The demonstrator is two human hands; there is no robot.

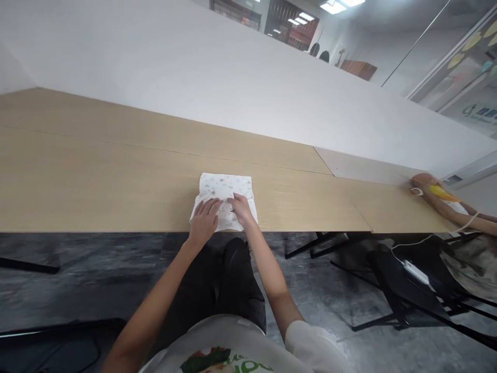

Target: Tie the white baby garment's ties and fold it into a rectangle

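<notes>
A white cloth [226, 184] with a small scattered print lies folded on the wooden table, close to its front edge. My left hand [205, 220] rests flat on the left part of the cloth, fingers stretched out. On its right part, my right hand [239, 208] has its fingers bent together at the fabric near the middle, seeming to pinch a fold. The exact hold of the fingertips is too small to make out fully.
The long wooden table [97, 176] runs along a white wall [174, 67]. At the far right, another person's arms [446, 204] rest on the table beside something yellow and white. A white power strip [416, 272] lies on a black chair [404, 290] below.
</notes>
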